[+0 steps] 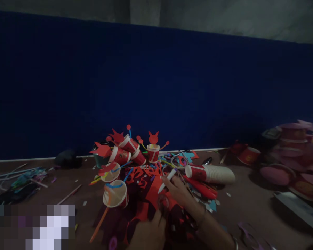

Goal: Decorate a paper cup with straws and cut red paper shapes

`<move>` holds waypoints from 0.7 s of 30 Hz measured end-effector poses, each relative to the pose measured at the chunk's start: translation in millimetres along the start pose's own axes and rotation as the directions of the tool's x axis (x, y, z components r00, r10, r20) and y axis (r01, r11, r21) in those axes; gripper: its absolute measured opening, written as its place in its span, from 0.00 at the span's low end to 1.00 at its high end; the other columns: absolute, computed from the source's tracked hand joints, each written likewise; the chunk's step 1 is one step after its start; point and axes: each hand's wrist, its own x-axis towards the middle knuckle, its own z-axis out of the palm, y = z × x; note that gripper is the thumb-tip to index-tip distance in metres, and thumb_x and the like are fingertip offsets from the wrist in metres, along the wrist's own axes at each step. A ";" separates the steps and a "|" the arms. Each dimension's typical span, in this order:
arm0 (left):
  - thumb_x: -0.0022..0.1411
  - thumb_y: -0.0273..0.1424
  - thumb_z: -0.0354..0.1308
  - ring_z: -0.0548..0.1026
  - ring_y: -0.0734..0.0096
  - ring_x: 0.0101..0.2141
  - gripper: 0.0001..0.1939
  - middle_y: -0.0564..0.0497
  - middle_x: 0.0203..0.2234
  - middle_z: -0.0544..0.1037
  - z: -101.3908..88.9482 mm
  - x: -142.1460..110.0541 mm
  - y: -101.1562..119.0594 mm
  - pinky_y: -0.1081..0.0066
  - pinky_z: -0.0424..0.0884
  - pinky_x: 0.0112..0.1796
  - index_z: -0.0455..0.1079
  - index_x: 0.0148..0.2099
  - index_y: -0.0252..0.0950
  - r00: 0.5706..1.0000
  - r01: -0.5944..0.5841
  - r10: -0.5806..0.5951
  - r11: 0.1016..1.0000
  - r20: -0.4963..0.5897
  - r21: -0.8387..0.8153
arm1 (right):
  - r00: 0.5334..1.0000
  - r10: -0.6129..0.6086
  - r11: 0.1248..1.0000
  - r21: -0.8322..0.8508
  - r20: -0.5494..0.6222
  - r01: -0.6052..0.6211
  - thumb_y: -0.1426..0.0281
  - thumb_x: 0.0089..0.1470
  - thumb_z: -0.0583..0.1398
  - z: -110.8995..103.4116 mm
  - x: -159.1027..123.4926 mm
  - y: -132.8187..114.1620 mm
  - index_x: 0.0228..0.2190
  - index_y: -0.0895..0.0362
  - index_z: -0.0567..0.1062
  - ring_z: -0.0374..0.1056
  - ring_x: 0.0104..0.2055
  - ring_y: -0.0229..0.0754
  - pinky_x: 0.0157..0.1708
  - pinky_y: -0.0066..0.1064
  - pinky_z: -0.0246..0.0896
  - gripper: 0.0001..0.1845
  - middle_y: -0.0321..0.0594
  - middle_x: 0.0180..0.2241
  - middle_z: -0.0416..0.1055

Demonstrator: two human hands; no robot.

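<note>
My right hand (181,194) grips a white marker (167,180) with its tip pointing up and left, over a heap of red paper cut-outs (148,189). Low in the view, my left hand (148,234) rests on the red paper with its thumb raised; its fingers are hidden. Just beyond the hands lie several red paper cups (127,147) fitted with red paper shapes and coloured straws. One decorated cup (153,152) stands upright. Two open cups (116,194) lie to the left of the paper.
A stack of paper cups (211,173) lies on its side to the right. Red and pink bowls (289,156) are piled at the far right. Straws and scraps (18,177) litter the brown surface at left. A dark blue board (156,90) stands behind.
</note>
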 end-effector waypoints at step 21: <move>0.60 0.23 0.45 0.75 0.71 0.21 0.18 0.37 0.43 0.74 -3.4 0.6 6.5 0.74 0.69 0.19 0.67 0.50 0.36 0.997 -0.002 0.008 0.997 -0.071 0.080 | 0.885 -0.080 0.681 -0.623 0.459 0.385 0.59 0.58 0.48 22.7 26.6 -13.9 0.23 0.58 0.74 0.59 0.21 0.37 0.21 0.27 0.45 0.23 0.41 0.23 0.71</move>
